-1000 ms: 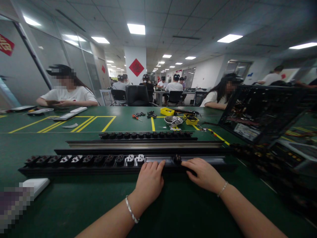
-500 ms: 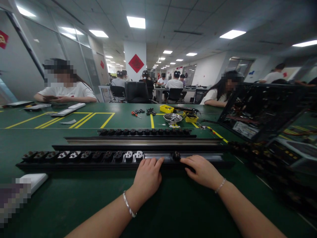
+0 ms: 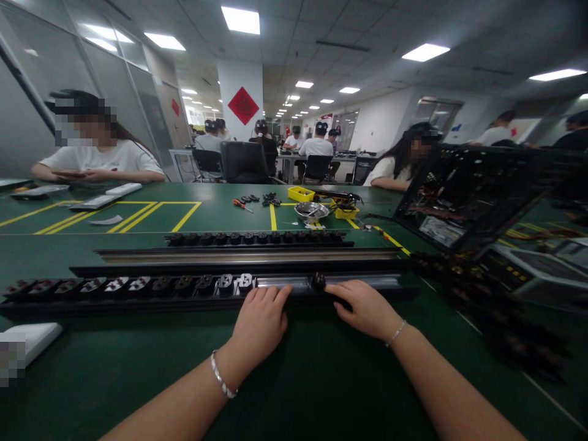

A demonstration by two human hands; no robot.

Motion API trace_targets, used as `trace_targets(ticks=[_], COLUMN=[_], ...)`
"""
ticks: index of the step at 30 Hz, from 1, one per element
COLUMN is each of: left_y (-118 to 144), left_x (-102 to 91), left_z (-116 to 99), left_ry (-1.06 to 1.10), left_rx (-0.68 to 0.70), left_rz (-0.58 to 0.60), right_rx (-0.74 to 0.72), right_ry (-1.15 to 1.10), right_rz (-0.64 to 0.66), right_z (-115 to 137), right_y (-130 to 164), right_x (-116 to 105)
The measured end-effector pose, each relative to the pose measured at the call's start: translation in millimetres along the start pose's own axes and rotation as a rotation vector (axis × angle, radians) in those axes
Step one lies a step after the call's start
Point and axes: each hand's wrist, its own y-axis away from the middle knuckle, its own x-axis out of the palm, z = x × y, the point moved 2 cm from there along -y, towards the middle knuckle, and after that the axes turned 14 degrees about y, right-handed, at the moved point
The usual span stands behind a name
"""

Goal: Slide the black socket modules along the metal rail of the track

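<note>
Bright rectangular white ceiling light panels (image 3: 239,19) light my bench evenly, while the wide lens bends and blurs the edges.

table (image 3: 138,373): dark green, yellow lines far | socket strip (image 3: 138,288): black, white-marked inserts | tray (image 3: 301,193): yellow | bowl (image 3: 311,211): silver | wall sign (image 3: 243,105): red diamond

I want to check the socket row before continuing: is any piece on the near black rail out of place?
One black round module sits alone on the long black rail, apart from the socket row, beside the right hand.
</note>
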Motion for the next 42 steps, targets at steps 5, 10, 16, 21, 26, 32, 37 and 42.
trace_targets(ticks=[5,10,16,21,26,32,37,42], left_y=[0.6,1.0,-0.1,0.2,0.4,-0.3,0.2,0.9], left_x=[-0.6,0.7,0.0,1.5,2.3,2.4,3.6,2.9], left_z=[1.1,2.2,1.9,2.4,3.5,4.0,3.9,4.5], left_ry=[-0.001,0.002,0.016,0.010,0.025,0.048,0.048,0.049], left_rx=[0.005,0.014,-0.005,-0.007,-0.010,-0.001,0.012,0.012], left_rz=[-0.005,-0.011,-0.009,-0.011,-0.005,-0.013,-0.028,-0.033], right_rx=[0.005,0.001,0.010,0.006,0.013,0.025,0.028,0.043], right_ry=[-0.017,-0.023,-0.029,-0.037,-0.041,-0.031,-0.035,-0.025], right_rz=[0.005,0.010,0.030,0.018,0.011,0.023,0.009,0.022], right_z=[-1.3,-2.5,-2.3,-3.4,-3.9,-3.2,-3.1,-4.2], right_y=[0.6,0.5,0.9,0.9,1.5,2.6,3.3,4.2], right_x=[0.1,-0.4,-1.4,0.8,1.7,-0.2,-1.3,-4.2])
